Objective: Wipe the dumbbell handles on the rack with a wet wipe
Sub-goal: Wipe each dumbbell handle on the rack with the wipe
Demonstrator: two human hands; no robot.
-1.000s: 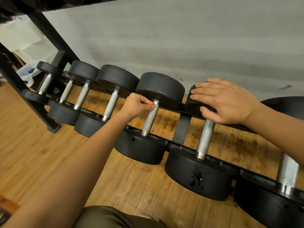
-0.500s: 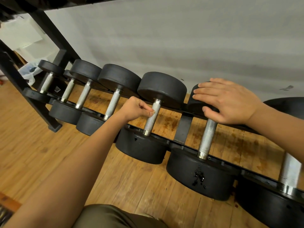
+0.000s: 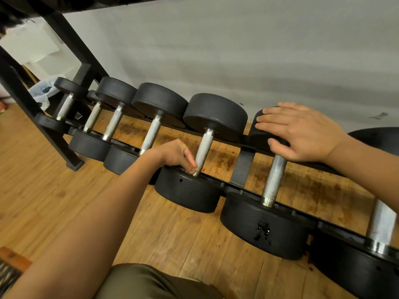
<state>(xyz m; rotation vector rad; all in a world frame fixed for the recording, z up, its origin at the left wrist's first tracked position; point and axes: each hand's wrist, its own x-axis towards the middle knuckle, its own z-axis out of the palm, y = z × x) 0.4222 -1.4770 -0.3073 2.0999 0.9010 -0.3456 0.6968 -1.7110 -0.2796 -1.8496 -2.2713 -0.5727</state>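
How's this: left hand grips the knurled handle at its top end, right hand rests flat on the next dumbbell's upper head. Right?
Not quite. In the head view the left hand grips the knurled handle at its bottom end, just above the lower head. The right hand does rest flat on the next dumbbell's upper head.

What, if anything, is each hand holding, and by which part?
The left hand holds the knurled handle near its lower end; the right hand rests flat on the neighbouring dumbbell's far head.
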